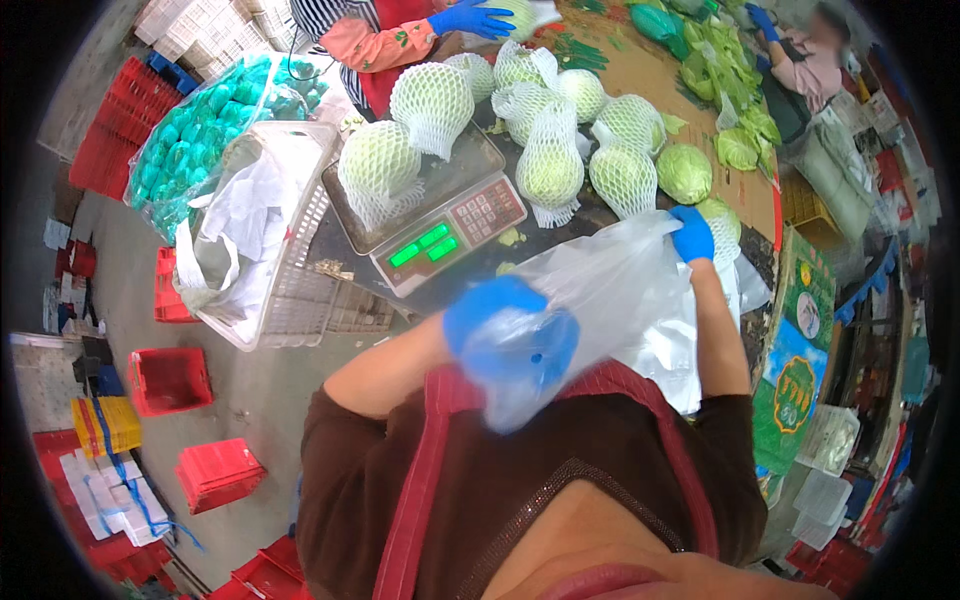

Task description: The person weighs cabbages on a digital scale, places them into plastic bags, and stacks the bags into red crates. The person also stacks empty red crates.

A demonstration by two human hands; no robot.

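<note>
A clear plastic bag point(600, 290) is stretched between my two blue-gloved hands in front of my chest. My left hand point(500, 318), smeared by motion, is closed on the bag's near end, and part of the glove shows through the film. Farther right, my right hand point(692, 236) grips the bag's far edge. Just beyond the bag, several cabbages in white foam nets stand on the table, one point(622, 178) close to it. A bare cabbage point(684, 173) lies near my right hand. Two netted cabbages point(432, 98) rest on a scale point(450, 238) with a lit green display.
A white crate point(318, 240) holding white bags stands left of the scale, beside a big sack of teal bundles point(195, 130). Across the table a co-worker's gloved hand point(472, 20) touches a cabbage. Red bins point(170, 382) sit on the floor. Loose leaves point(725, 70) lie far right.
</note>
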